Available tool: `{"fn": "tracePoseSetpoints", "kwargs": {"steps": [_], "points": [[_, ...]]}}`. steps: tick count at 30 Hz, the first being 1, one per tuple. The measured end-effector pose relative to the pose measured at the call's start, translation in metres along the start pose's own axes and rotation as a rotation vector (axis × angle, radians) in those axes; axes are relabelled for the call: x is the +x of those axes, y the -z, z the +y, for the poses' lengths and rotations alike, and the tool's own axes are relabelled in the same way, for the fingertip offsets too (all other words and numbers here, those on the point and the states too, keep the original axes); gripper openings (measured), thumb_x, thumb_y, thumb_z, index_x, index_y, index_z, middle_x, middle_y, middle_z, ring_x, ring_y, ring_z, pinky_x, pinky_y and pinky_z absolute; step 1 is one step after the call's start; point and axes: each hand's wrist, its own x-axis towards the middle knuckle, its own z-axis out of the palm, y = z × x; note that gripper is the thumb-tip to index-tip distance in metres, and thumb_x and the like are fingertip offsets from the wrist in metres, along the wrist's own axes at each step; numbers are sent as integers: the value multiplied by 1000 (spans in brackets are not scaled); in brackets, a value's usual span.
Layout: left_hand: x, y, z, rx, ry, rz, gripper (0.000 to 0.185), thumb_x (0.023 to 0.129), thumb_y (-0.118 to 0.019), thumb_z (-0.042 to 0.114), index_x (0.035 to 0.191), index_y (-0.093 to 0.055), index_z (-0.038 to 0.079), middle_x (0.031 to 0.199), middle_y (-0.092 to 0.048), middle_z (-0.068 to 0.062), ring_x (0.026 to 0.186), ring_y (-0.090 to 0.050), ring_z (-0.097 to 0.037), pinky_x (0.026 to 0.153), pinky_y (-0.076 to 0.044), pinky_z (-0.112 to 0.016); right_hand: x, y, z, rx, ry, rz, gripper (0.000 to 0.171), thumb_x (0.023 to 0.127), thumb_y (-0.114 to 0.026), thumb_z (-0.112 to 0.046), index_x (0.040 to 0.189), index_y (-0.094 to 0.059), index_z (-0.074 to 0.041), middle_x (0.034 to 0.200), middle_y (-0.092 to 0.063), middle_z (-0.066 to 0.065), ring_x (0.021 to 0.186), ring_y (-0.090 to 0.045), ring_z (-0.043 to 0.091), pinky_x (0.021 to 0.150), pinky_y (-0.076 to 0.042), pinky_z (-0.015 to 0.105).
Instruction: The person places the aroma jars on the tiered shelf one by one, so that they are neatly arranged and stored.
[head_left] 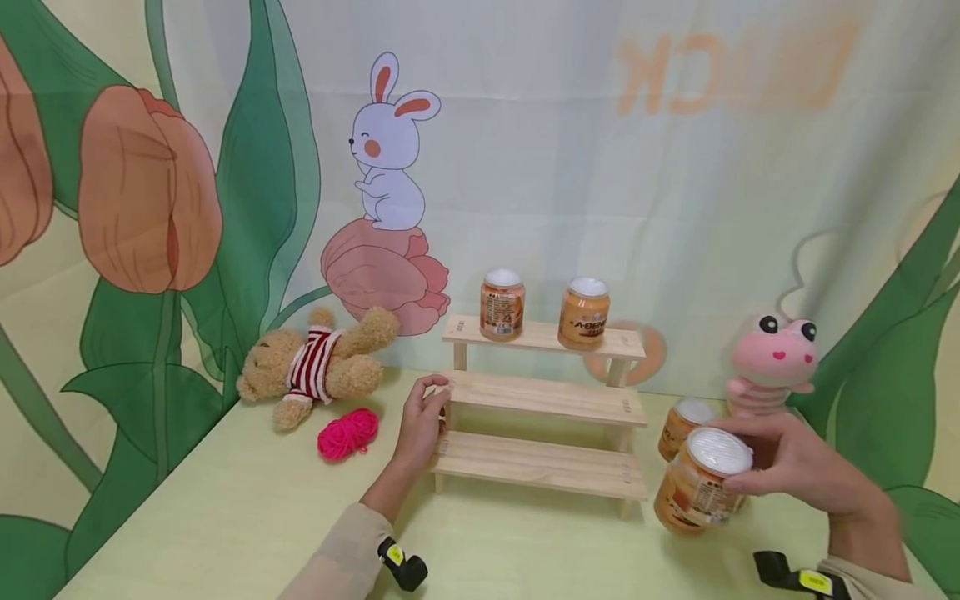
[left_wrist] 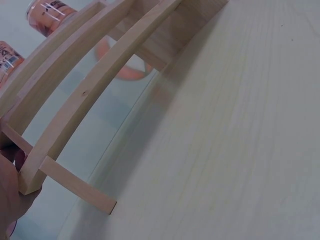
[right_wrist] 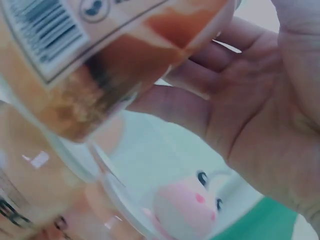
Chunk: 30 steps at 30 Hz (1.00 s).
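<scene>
Orange jar (head_left: pixel 697 493), white lid, tilted, lifted just right of wooden stepped shelf (head_left: pixel 542 406)

- Backdrop cloth (head_left: pixel 675 167): large pale orange letters, seen mirrored through the fabric; "CK" is all I can make out at their left end.
- Right-hand jar on the top step (head_left: pixel 583 313): orange label, dark lettering, partly legible as "A-BEN".
- Left-hand jar on the top step (head_left: pixel 502 305): printed label, too small to read.
- Jar in my right hand (right_wrist: pixel 90 55): barcode on a white panel, digits unreadable.
</scene>
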Motion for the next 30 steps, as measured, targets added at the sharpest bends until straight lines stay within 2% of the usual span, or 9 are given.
{"fn": "tracePoseSetpoints", "kwargs": {"steps": [1, 6, 9, 12, 18, 23, 30], "points": [[0, 0, 1, 1, 1, -2, 24, 101, -51, 3, 122, -51, -6, 74, -58, -1, 70, -48, -29, 57, -41, -28, 5, -4, 1, -19, 9, 11, 58, 75, -67, 27, 129, -56, 13, 113, -68, 11, 95, -68, 19, 74, -57, 34], [3, 2, -1, 12, 8, 1, 24, 101, -50, 4, 123, -51, -6, 73, -54, -10, 68, -47, -30, 57, -41, -30, 37, -34, 0, -147, -93, 114, 51, 80, -77, 10, 128, -61, 8, 108, -70, 9, 89, -69, 18, 70, -58, 34], [9, 4, -11, 6, 13, 5, 24, 101, -51, 5, 124, -51, -4, 73, -54, -10, 69, -47, -30, 57, -40, -31, 58, -54, 1, -151, -146, 172, 49, 82, -79, 1, 128, -63, 5, 109, -69, 13, 90, -69, 19, 71, -59, 35], [14, 6, -22, 2, 12, 12, 24, 102, -51, 8, 124, -51, -1, 73, -55, -4, 67, -46, -25, 55, -39, -30, 73, -70, 3, -115, -178, 237, 48, 83, -80, -3, 128, -63, 4, 112, -68, 17, 92, -70, 20, 71, -59, 37], [16, 5, -31, 4, -21, 30, 23, 102, -53, 13, 123, -52, 3, 70, -51, -2, 61, -43, -18, 52, -36, -25, 91, -93, 4, -60, -192, 342, 51, 82, -82, -5, 128, -63, 5, 115, -66, 23, 94, -70, 22, 70, -59, 39], [16, 3, -33, 2, -42, 37, 22, 101, -54, 13, 121, -53, 3, 69, -48, -4, 58, -42, -16, 51, -37, -24, 103, -108, 1, -85, -203, 425, 52, 81, -84, -13, 128, -65, 0, 115, -68, 19, 98, -69, 18, 72, -59, 36], [17, 4, -33, 1, -15, 16, 23, 103, -52, 12, 123, -53, 2, 72, -52, -8, 61, -44, -18, 53, -39, -26, 126, -136, -1, -127, -171, 558, 48, 78, -88, -18, 120, -71, -4, 108, -72, 12, 101, -68, 18, 76, -57, 29]]}}
